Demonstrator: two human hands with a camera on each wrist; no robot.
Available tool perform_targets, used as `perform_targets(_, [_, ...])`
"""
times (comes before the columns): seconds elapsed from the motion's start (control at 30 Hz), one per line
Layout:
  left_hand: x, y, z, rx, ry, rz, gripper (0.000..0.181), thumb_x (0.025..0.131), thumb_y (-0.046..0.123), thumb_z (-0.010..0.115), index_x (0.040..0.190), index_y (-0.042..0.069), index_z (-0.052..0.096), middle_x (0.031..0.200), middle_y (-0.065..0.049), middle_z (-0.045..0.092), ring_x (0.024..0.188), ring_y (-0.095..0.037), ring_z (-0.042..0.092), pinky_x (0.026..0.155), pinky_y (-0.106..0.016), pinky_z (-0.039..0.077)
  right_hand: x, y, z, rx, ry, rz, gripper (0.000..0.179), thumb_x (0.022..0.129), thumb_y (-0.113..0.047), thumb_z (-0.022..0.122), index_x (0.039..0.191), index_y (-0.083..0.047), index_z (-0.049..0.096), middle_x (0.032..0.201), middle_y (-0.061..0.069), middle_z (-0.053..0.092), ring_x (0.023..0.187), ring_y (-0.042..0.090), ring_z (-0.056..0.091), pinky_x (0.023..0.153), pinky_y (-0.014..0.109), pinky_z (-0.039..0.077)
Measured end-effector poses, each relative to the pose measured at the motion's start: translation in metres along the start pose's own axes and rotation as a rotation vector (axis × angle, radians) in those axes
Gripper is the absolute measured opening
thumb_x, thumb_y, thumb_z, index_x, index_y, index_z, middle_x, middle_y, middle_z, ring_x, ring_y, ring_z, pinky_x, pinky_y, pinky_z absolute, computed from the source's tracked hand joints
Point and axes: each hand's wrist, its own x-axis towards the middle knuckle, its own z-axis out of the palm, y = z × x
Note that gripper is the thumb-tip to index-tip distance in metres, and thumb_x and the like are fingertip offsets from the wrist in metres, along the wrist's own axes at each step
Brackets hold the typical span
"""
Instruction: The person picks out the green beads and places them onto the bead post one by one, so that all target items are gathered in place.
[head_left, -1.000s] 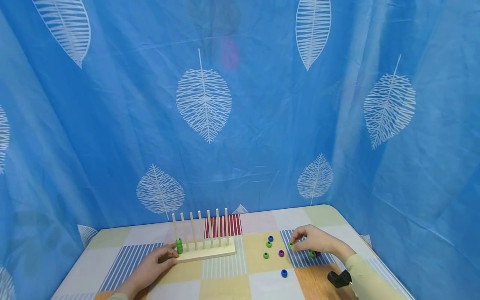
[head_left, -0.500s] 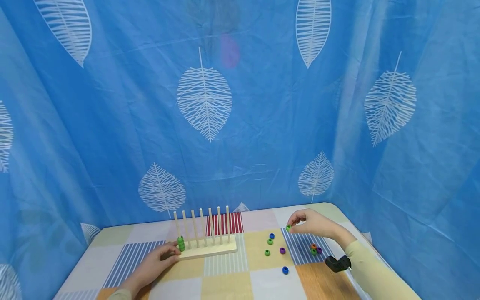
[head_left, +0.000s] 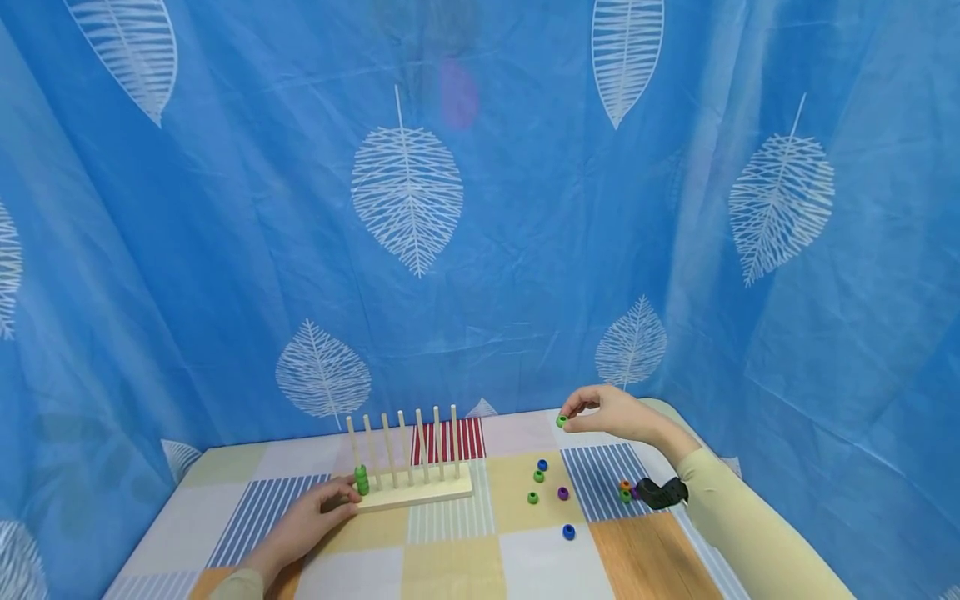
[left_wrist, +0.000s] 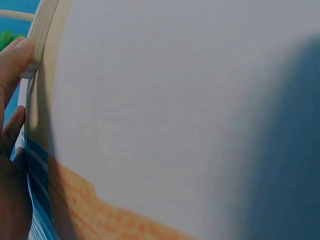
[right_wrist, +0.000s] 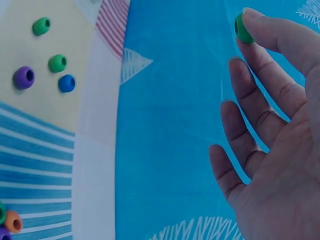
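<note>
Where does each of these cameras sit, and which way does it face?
Head: worn on the head, facing forward and down at the patchwork-patterned tabletop and blue leaf-print curtain; the left hand, right hand and pale yellow sleeves show.
Left wrist: worn there, facing what looks like mostly pale tabletop; part of the left hand shows at the pale wooden peg rack.
Right wrist: worn there, looking past the right hand toward curtain and tabletop.
Head and right wrist share the pinched green round bead.
</note>
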Motion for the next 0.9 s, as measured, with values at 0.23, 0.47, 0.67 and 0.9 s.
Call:
perform_targets(0.23, [0.002, 0.001, -0.002, -0.023, 0.003, 0.030, 0.010, 0.094, 0.021, 0.076, 0.102, 0.015, 0.073, 0.146, -0.022, 0.054, 0.138, -0.050, 0.042, 0.111, -0.068, 0.034, 0.012, -0.012, -0.003, 0.006, 0.003, 0.002, 0.025, 0.095, -0.035, 0.075, 0.113, -0.018, 0.073, 0.111, 0.000, 0.069, 0.110, 0.025, 0.062, 0.091, 0.044, 0.053])
perform_targets(0.47, [0.006, 0.002, -0.003, 0.008, -0.004, 0.014, 0.011, 0.095, 0.026, 0.075, 0.102, 0.017, 0.073, 0.147, -0.021, 0.054, 0.140, -0.050, 0.040, 0.111, -0.068, 0.033, 0.023, -0.024, -0.004, 0.003, 0.014, -0.010, 0.026, 0.095, -0.038, 0.074, 0.116, -0.021, 0.074, 0.114, -0.002, 0.070, 0.114, 0.025, 0.060, 0.092, 0.045, 0.053])
perform_targets(0.67, [0.007, 0.003, -0.004, 0.024, -0.005, 0.019, 0.012, 0.095, 0.028, 0.075, 0.101, 0.019, 0.072, 0.147, -0.020, 0.054, 0.141, -0.049, 0.040, 0.111, -0.068, 0.034, 0.033, -0.035, -0.002, 0.001, 0.012, -0.047, 0.026, 0.096, -0.038, 0.073, 0.117, -0.023, 0.074, 0.116, -0.004, 0.069, 0.115, 0.025, 0.061, 0.093, 0.046, 0.054])
perform_targets(0.9, [0.000, 0.002, -0.003, 0.024, -0.013, 0.016, 0.009, 0.095, 0.025, 0.075, 0.101, 0.018, 0.073, 0.146, -0.021, 0.055, 0.140, -0.050, 0.041, 0.111, -0.069, 0.032, 0.044, -0.048, 0.006, 0.007, 0.012, -0.058, 0.025, 0.094, -0.039, 0.076, 0.114, -0.025, 0.075, 0.116, -0.006, 0.069, 0.117, 0.023, 0.059, 0.098, 0.049, 0.051])
